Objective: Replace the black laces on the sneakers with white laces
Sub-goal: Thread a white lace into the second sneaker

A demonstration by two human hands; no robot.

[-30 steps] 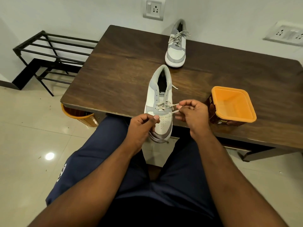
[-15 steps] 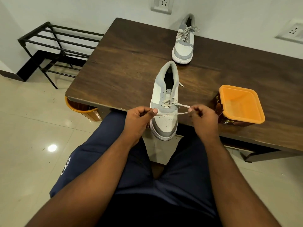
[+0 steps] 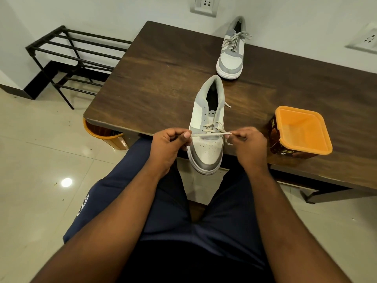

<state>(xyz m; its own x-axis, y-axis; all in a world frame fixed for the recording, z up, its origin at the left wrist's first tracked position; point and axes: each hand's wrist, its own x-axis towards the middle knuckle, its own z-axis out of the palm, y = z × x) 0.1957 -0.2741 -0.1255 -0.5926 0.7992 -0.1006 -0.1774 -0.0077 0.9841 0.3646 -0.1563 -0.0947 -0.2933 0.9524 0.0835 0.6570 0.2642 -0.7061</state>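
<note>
— Since a second ago, both hands have drawn apart, and the white lace (image 3: 211, 135) now runs taut across the near sneaker (image 3: 207, 137), which stands at the table (image 3: 163, 82) edge with its toe overhanging.

— Who holds what?

— Going left to right: the left hand (image 3: 170, 142) pinches one end in a curled grip, and the right hand (image 3: 247, 142) pinches the other end likewise.

— What could go wrong?

— I'd judge an uneven pull could leave one end short, or drag the shoe off the edge. A slipped pinch could let the lace slacken in the eyelets.

— Anything close by?

— Just right of the right hand's grip stands an orange tub (image 3: 302, 131); a wide pull could knock it. Beyond both hands sits the far sneaker (image 3: 231, 56), already laced white.
</note>
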